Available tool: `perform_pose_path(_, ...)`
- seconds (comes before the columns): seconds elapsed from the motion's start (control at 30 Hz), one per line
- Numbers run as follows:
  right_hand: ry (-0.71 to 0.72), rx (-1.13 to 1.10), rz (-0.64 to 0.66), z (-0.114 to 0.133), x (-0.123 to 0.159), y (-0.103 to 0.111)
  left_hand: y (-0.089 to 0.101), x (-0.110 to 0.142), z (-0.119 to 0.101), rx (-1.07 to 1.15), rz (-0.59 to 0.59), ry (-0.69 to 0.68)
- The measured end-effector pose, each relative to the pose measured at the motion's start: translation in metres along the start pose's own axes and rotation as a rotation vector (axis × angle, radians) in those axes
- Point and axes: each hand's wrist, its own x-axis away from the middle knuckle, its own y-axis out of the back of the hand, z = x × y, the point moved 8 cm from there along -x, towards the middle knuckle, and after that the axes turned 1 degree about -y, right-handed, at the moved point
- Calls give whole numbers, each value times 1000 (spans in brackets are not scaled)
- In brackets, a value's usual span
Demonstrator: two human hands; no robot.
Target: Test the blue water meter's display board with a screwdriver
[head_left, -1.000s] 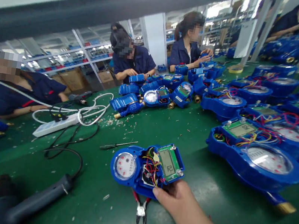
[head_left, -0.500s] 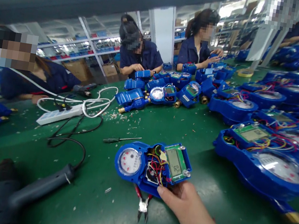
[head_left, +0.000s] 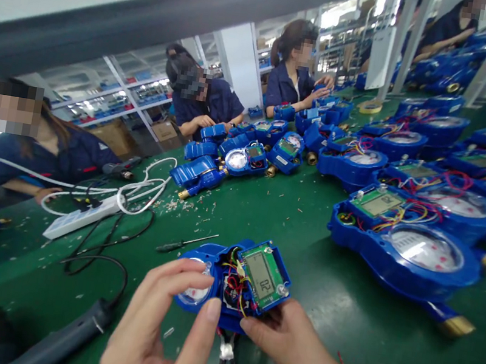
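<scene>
An open blue water meter with a round dial, coloured wires and a green display board lies on the green table in front of me. My right hand grips its near right edge, fingers closed on it. My left hand has come over the dial end, fingers curled around the meter's left side. Red-handled cutting pliers lie on the table just under the meter, partly hidden by it.
A dark power screwdriver with its cable lies at the near left. A thin screwdriver and a white power strip lie beyond. Several open blue meters crowd the right. Three seated people work on meters across the table.
My left hand has come into view from below and taken hold of the meter's dial end. The meter has shifted slightly nearer to me; my right hand keeps its grip.
</scene>
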Motion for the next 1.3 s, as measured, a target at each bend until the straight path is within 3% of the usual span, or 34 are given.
perform_pose_path(0.13, 24, -29, 15, -1, 0, -1, -23, -6, 7, -114, 92, 28)
perform_pose_path(0.43, 63, -10, 18, 0, 0, -3, -39, 2, 15, -225, 94, 30)
perform_pose_path(0.97, 51, 38, -2, 4, 4, -7, -43, 1, 14, -239, 80, -7)
perform_pose_path(1.3, 43, 36, -1, 0, 3, -7, -47, 2, 27, -86, 125, 140)
